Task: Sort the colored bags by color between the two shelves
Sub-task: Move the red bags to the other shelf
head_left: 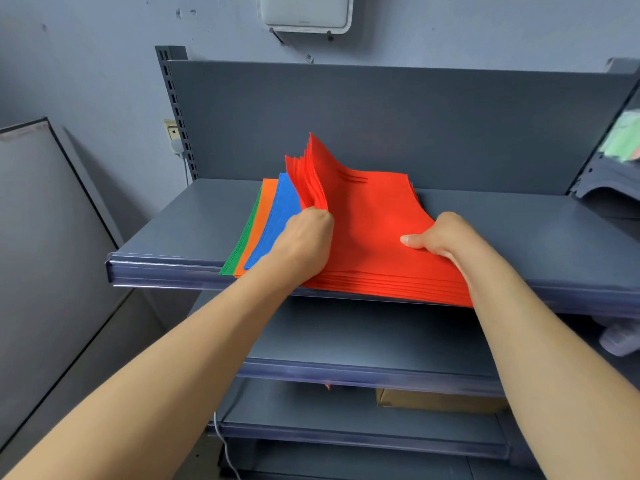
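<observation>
I see the stack of red bags [374, 216] lying on the top shelf [194, 216], its near edge hanging just over the shelf's front lip. My left hand [304, 240] is clenched on the stack's left side, fingers curled round a sheaf of the upper red bags whose far-left corners stand fanned upward. My right hand [446, 237] grips the near right part of the same stack, thumb laid flat on the top bag and the other fingers wrapped over the edge, their tips hidden from me. Peeking out from under the red bags on the left are a blue bag [277, 216], then an orange bag [263, 216], then a green bag [242, 244] farthest left, each showing only a strip. Below is the lower shelf [363, 341], and under that a cardboard box [433, 400]. A grey panel [41, 237] leans against the wall at left.
</observation>
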`<state>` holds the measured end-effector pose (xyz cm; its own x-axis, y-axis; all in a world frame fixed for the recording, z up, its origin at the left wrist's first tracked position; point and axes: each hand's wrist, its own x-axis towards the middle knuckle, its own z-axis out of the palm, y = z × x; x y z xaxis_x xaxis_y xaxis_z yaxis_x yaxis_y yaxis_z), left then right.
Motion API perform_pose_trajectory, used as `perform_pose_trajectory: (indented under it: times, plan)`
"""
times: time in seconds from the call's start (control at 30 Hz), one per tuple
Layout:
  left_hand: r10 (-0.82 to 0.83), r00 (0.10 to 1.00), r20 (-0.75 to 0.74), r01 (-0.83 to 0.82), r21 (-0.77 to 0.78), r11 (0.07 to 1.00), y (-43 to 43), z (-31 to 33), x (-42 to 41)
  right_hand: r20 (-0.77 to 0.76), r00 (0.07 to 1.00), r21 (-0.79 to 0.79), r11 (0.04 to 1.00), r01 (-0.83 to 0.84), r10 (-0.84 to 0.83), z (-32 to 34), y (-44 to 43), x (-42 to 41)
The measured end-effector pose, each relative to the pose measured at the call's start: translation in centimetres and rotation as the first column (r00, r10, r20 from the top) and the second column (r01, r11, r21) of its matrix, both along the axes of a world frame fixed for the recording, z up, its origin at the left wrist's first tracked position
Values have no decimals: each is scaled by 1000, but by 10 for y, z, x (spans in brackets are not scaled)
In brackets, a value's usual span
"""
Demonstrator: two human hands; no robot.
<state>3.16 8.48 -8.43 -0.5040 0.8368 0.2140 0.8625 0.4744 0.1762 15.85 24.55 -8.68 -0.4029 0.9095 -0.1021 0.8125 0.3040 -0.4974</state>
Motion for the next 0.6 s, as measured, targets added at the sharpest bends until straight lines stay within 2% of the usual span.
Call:
perform_pose_trajectory:
  times: [0.13,0.3,0.4,0.6]
  plan:
    - [-75,997,-21,74,-75,994,-1,1,1,-97,995,-14,999,35,-36,-2,0,4]
    - [-94,995,-27,90,-110,990,-1,1,6,-102,995,72,997,31,-23,-3,-2,2]
    - [-63,997,33,67,-123,990,-2,1,10,-123,992,101,994,35,-22,-5,-4,1]
    - [21,983,181,-29,41,999,4,-9,-8,-133,991,86,996,37,-25,-8,-5,1]
